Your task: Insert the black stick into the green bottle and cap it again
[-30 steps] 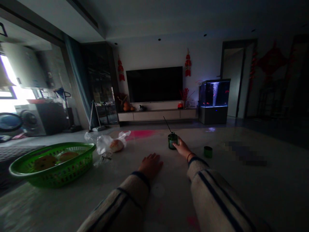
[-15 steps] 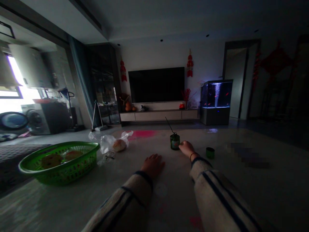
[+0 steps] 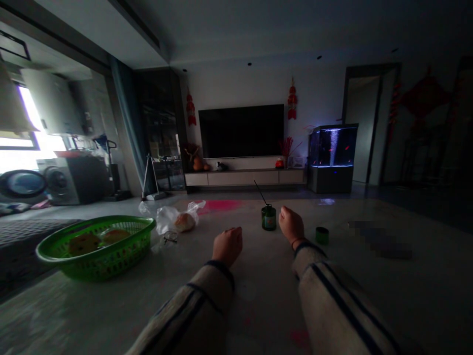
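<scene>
In a dim room I sit at a pale table (image 3: 369, 296). A small green jar (image 3: 268, 218) with a thin dark stick leaning out of it stands on the table. My right hand (image 3: 291, 225) is raised just right of the jar, fingers curled in, apart from it and holding nothing I can see. My left hand (image 3: 227, 245) is lifted off the table left of the jar, fingers curled into a loose fist. Right of my right wrist sits a small green lid (image 3: 322, 235).
A green plastic basket (image 3: 96, 246) with round baked items stands at the left. A clear bag holding a bun (image 3: 184, 222) lies behind it, with a small metal thing (image 3: 170, 237) nearby. Beyond the table are a television (image 3: 241, 130), a lit fish tank (image 3: 333, 147) and a washing machine (image 3: 55, 180).
My right hand let go of the green jar and drew back, curling shut. My left hand rose from lying flat on the table and closed into a loose fist.
</scene>
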`<state>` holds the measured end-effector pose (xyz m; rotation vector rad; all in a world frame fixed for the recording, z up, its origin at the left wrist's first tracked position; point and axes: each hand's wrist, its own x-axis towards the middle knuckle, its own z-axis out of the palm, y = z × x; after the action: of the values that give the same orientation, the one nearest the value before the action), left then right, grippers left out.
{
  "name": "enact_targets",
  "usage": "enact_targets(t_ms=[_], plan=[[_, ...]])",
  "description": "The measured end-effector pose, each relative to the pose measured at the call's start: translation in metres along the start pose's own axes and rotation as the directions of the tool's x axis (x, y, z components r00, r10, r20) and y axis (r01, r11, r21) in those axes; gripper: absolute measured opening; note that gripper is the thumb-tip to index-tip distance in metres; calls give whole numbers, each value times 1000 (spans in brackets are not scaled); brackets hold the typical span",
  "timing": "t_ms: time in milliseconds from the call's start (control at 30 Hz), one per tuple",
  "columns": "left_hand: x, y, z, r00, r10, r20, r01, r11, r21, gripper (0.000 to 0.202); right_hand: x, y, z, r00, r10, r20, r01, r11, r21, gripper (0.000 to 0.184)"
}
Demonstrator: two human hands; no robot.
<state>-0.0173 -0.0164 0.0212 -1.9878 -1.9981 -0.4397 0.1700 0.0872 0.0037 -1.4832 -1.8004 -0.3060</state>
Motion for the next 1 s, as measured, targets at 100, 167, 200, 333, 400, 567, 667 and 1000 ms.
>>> enact_targets(t_ms=[100, 167, 200, 333, 400, 567, 667, 1000], plan=[[-1, 0, -1, 1000, -19, -5, 19, 1000, -2, 22, -1, -14, -4, 979, -178, 97, 183, 982, -43, 26], [-1, 0, -1, 1000, -5, 5, 5, 1000, 3, 23, -2, -21, -8, 945, -265, 193, 281, 958, -60, 28], [-1, 0, -1, 1000, 7, 11, -7, 1000, 5, 23, -3, -24, -9, 926, -299, 233, 322, 944, -72, 29], [1, -1, 1, 999, 12, 40, -12, 1000, 3, 25, -8, -20, -19, 860, -405, 310, 463, 875, -140, 31], [1, -1, 3, 997, 3, 76, -3, 1000, 4, 35, -10, -12, -25, 831, -448, 331, 520, 837, -173, 32], [2, 0, 11, 984, 83, 160, -88, 996, 24, 73, -16, 11, -36, 774, -480, 412, 603, 758, -250, 42], [2, 0, 15, 987, 83, 134, -86, 996, 19, 75, -19, 23, -35, 804, -387, 452, 557, 756, -344, 66], [4, -3, 25, 961, 242, 135, -248, 968, 32, 79, -17, 49, -23, 882, -199, 428, 397, 803, -444, 75]])
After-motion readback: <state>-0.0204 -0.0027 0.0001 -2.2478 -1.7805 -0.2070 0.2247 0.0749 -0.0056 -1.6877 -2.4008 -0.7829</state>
